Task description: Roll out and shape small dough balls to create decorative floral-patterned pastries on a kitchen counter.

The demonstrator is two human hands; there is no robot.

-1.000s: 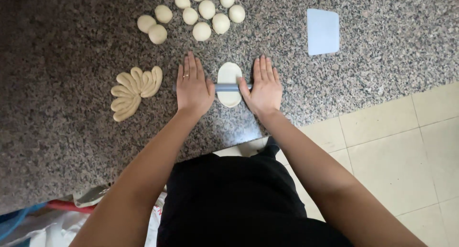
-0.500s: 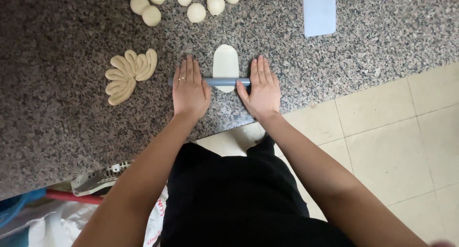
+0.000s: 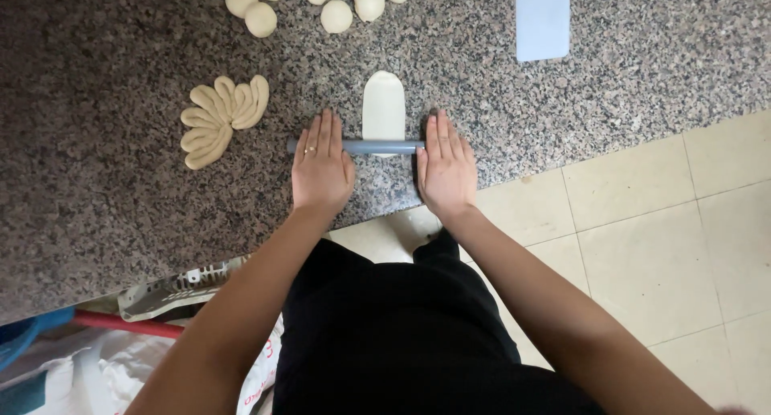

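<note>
A thin grey rolling pin lies across the near end of a flattened, elongated piece of pale dough on the speckled granite counter. My left hand presses flat on the pin's left end, fingers straight, a ring on one finger. My right hand presses flat on the pin's right end in the same way. Neither hand wraps around the pin.
Several round dough balls sit at the far edge of the view. A fan of shaped dough strips lies to the left. A light blue rectangular scraper rests at the far right. Beige floor tiles lie right of the counter edge.
The pin has rolled back toward me from the dough's middle to its near end, both hands sliding with it. The dough is longer than before.
</note>
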